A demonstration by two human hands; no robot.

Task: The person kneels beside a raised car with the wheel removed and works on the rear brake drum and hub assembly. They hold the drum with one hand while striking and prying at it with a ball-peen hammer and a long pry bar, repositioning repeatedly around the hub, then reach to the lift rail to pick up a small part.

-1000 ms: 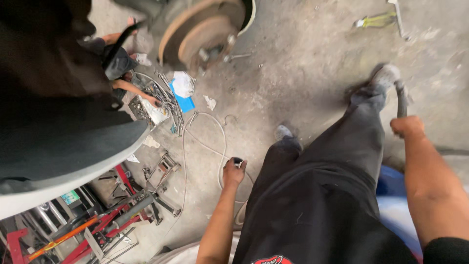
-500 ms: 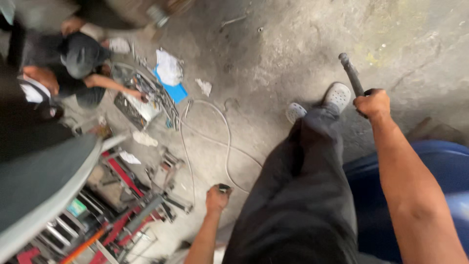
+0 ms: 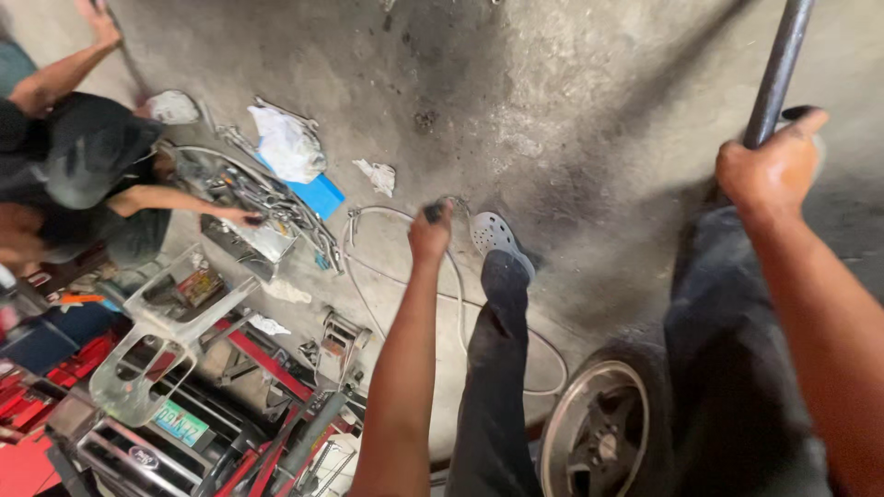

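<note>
My right hand (image 3: 769,170) is closed around a dark metal bar (image 3: 778,69) that runs up out of the top right of the view. My left hand (image 3: 430,235) reaches down the middle and grips a small dark object (image 3: 433,213) at the end of a grey hose (image 3: 405,276) looped on the concrete floor. My dark-trousered legs hang below me, one foot in a grey perforated shoe (image 3: 494,236) beside the left hand. A car wheel (image 3: 599,433) with a silver rim lies under my right leg.
Another person in a dark cap (image 3: 87,152) crouches at the left, one hand in a tray of tools (image 3: 262,207). A white rag (image 3: 287,143) and blue sheet (image 3: 318,195) lie nearby. Red tool racks (image 3: 239,405) and a grey metal stool frame (image 3: 157,340) fill the lower left.
The view has swung and dropped closer to the floor. My right hand with the bar moved up and right. My left hand stretched forward. The wheel came into view at the bottom.
</note>
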